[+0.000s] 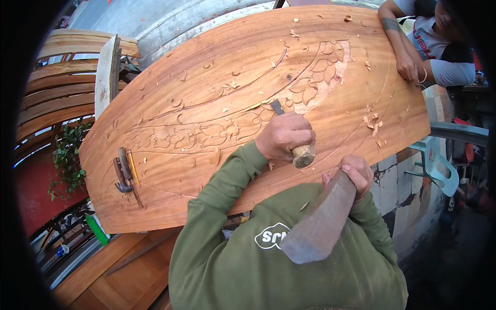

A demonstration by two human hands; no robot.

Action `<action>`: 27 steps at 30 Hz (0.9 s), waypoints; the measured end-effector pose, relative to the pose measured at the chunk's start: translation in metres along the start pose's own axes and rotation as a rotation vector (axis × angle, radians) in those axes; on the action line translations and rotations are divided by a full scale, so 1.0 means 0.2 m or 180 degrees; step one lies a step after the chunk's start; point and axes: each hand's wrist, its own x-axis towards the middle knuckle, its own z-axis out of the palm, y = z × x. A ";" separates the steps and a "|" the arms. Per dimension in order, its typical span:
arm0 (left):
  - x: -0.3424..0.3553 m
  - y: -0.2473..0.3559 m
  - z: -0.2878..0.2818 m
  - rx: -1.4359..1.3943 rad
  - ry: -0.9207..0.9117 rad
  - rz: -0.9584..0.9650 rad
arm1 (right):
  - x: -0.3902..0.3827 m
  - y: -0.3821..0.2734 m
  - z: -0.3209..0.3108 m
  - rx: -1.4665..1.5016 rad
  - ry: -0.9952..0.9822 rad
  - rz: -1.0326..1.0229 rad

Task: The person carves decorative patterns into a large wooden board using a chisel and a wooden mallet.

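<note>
My left hand (287,135) is closed around the wooden handle of a chisel (277,107), whose flat metal blade meets the carving. Beneath it lies a broad reddish-brown wooden panel (217,181) with a carved band of leaves and flowers (206,134). At the panel's near edge, my right hand (357,173) grips a heavy wooden mallet (323,222). The mallet's thick block slants toward my chest, apart from the chisel. Part of the mallet's grip is hidden by my fingers and the block. Curled wood shavings (373,122) are scattered over the panel.
Several hand tools (124,170) and a yellow pencil (134,168) lie on the panel's left part. Another person's hand (407,70) rests at the far right edge. A teal plastic chair (439,165) stands right; a slatted wooden bench (62,77) and leafy plant (70,155) are left.
</note>
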 end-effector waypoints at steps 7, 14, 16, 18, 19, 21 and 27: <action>-0.04 -0.03 0.07 0.0164 -0.0322 0.0223 | -0.05 0.16 -0.02 -0.0250 -0.0750 -0.0012; -0.04 -0.04 0.08 0.0380 -0.0364 0.0282 | -0.05 0.19 0.01 -0.0270 -0.0912 -0.0071; -0.02 -0.04 0.08 0.0339 -0.0321 0.0269 | -0.08 0.22 0.03 -0.0094 -0.0313 -0.0335; -0.01 -0.04 0.07 0.0352 -0.0455 0.0197 | -0.07 0.22 0.03 -0.0189 -0.0584 -0.0149; -0.02 -0.04 0.08 0.0350 -0.0479 0.0205 | -0.05 0.21 0.02 -0.0270 -0.0877 0.0026; -0.02 -0.03 0.10 0.1186 0.0356 0.0459 | -0.01 0.18 -0.02 -0.0309 -0.0811 0.0066; 0.01 -0.01 0.10 0.0880 -0.0145 0.0613 | -0.09 0.13 -0.06 -0.0357 -0.0284 0.0186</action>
